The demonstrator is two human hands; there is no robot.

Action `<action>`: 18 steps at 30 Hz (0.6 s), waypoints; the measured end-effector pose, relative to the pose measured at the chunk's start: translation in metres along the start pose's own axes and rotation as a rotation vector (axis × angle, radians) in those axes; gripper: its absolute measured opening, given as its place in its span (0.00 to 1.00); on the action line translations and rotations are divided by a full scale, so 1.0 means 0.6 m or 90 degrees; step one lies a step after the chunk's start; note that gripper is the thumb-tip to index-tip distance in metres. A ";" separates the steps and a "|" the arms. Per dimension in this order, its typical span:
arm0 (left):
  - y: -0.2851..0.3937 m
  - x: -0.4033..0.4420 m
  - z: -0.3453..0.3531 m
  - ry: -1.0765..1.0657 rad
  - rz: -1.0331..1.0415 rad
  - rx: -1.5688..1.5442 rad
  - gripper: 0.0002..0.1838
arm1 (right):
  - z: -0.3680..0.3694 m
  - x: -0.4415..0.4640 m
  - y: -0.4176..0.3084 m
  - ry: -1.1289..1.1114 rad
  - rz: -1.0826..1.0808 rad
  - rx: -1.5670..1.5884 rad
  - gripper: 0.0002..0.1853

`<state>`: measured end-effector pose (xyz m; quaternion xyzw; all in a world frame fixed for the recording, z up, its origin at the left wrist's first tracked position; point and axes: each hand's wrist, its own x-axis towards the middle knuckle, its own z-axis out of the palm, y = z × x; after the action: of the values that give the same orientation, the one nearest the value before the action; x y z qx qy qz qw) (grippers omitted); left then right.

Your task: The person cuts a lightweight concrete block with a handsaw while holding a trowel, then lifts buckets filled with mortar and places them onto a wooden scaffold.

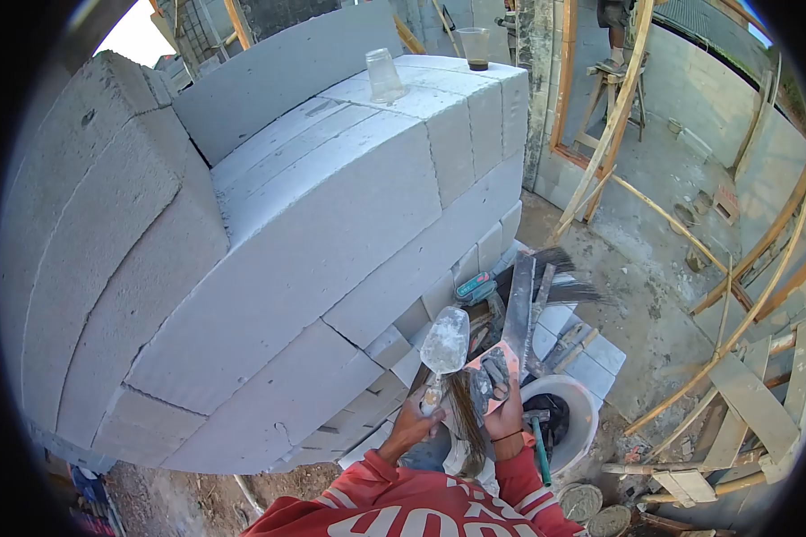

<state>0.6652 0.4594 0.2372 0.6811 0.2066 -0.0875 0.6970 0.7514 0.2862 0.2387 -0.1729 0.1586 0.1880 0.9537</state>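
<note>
My left hand (409, 428) is closed around the handle of a trowel (445, 342), its broad pale metal blade pointing up and away from me. In my right hand (507, 413) is a grey-smeared piece with orange-pink edges (500, 365), gripped near its lower end; its exact kind I cannot make out. A long-bladed hand saw (519, 309) lies just beyond that hand. Between my hands hangs a bundle of brown fibres (466, 416). Beside my right wrist stands a white bucket (585, 421) with a green-handled tool (541, 452) leaning in it.
A wall of white blocks (331, 251) fills the left and middle, topped by two plastic cups (384, 76). Past my hands lie a teal power tool (476, 288) and dark bristles (569, 286). Wooden poles (672, 225) cross the right side. Another person's legs (614, 31) show at the top.
</note>
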 end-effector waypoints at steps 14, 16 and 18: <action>0.029 -0.003 0.004 0.037 0.095 -0.070 0.15 | -0.081 0.028 0.017 0.144 -0.146 -0.190 0.08; 0.020 -0.008 0.019 0.029 0.092 -0.102 0.15 | -0.078 -0.024 -0.022 0.171 -0.148 -0.210 0.06; 0.013 -0.019 0.033 0.020 0.082 -0.130 0.14 | -0.066 -0.084 -0.051 0.191 -0.181 -0.236 0.05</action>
<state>0.6616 0.4384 0.2489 0.6195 0.1811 -0.0105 0.7638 0.7104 0.2291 0.2302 -0.3911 0.2347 0.0504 0.8885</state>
